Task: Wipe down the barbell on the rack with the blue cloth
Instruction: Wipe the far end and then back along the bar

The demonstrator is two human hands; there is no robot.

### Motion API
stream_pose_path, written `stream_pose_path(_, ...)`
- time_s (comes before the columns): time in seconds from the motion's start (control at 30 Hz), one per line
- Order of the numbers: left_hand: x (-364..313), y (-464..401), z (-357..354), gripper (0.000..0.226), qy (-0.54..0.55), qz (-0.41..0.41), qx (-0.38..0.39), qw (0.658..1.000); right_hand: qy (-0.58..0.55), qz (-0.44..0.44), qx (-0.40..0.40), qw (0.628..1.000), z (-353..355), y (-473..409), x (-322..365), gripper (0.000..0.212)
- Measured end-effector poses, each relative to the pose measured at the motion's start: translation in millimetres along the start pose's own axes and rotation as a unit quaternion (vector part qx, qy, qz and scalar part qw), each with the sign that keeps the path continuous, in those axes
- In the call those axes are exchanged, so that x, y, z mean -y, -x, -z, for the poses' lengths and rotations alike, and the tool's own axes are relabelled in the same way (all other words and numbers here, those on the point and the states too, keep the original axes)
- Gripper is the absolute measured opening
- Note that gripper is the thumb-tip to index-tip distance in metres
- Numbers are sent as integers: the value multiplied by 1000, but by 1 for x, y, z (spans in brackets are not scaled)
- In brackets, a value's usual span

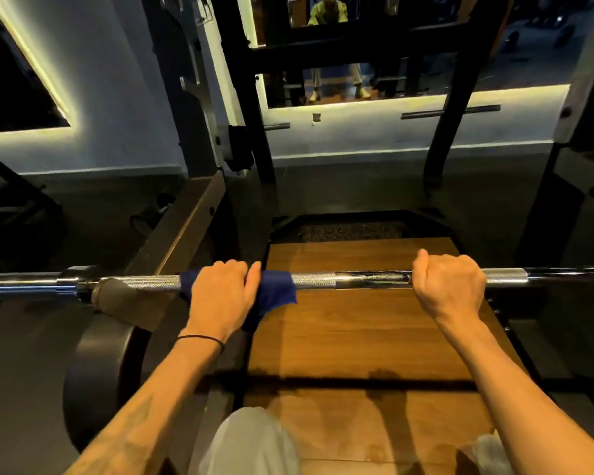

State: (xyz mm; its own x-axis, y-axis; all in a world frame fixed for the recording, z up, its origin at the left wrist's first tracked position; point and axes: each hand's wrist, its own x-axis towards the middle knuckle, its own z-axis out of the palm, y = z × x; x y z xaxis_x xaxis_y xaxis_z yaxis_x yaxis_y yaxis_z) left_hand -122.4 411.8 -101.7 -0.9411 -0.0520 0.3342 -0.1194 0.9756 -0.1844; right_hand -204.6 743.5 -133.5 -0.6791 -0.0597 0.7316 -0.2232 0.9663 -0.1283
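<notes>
A chrome barbell (371, 280) runs level across the view, resting on the rack. The blue cloth (275, 290) is wrapped over the bar's left knurled part, with a loose end hanging below. My left hand (222, 293) grips the cloth around the bar, fingers curled over the top and thumb pointing right. My right hand (448, 286) grips the bare bar farther right, fingers curled over it. The bar between the hands shows a smooth shiny section.
A black weight plate (100, 378) sits low on the left beside a rack arm (182, 228). Below the bar lies a wooden platform (357, 330). Black rack uprights (251, 132) stand ahead, with a mirror (340, 49) reflecting a person. My knees show at the bottom.
</notes>
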Motion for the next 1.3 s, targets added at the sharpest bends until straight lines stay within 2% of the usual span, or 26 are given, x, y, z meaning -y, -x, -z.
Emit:
stream_pose_path(0.1, -45, -9, 21, 21, -68, -28, 43, 996, -4, -10, 3, 1000, 1, -3, 4, 63)
stream_pose_path(0.2, -140, -16, 42, 13, 3, -69, 64, 996, 16, 3, 16, 1000, 2, -3, 7, 63)
stream_pose_path(0.27, -198, -21, 50, 14, 55, -83, 41, 994, 22, 31, 25, 999, 3, -4, 6, 60)
stream_pose_path(0.33, -224, -25, 49, 22, 76, -94, 16, 993, 15, 45, 42, 998, 5, -8, 1, 59)
stream_pose_path(0.47, -190, -31, 28, 35, 85, -137, -15, 987, 83, 105, 92, 987, 9, -9, -7, 35)
stream_pose_path(0.53, -151, -28, 17, 33, 54, -146, -25, 987, 76, 100, 117, 985, 9, -7, -9, 25)
stream_pose_path(0.6, -99, -19, 8, 33, 2, -161, -29, 987, 68, 94, 116, 986, 6, -4, -11, 37)
stream_pose_path(0.7, -18, -8, -4, 24, -44, -118, -38, 991, 63, 97, 79, 990, 1, -4, -9, 58)
stream_pose_path(0.77, 5, -5, -7, 40, -72, -102, -11, 992, 86, 115, 121, 982, 6, -4, -10, 57)
stream_pose_path(0.83, 0, -4, -2, 33, -78, -74, 26, 994, 134, 129, 202, 962, 19, -9, -5, 23)
stream_pose_path(0.87, -6, -4, 0, 28, -79, -62, 31, 995, 134, 125, 250, 951, 25, -14, 0, 19)
stream_pose_path(0.93, -13, -2, 5, 23, -73, -41, 23, 996, 41, 65, 346, 935, 34, -30, 21, 38)
stream_pose_path(1.0, -14, -1, 8, 20, -75, -35, 23, 996, -68, 26, 466, 882, 33, -42, 51, 60)
stream_pose_path(1.03, -13, 0, 9, 20, -73, -34, 25, 996, -94, 49, 510, 853, 28, -47, 69, 62)
stream_pose_path(1.13, -14, 1, 13, 18, -53, -24, 31, 998, -117, 74, 635, 760, 9, -62, 116, 54)
stream_pose_path(1.2, -15, 0, 14, 17, -39, -21, 37, 998, -103, 71, 669, 733, 0, -70, 134, 53)
stream_pose_path(1.3, -13, -3, 11, 16, -23, -10, 47, 999, -103, 50, 711, 694, -1, -72, 145, 34)
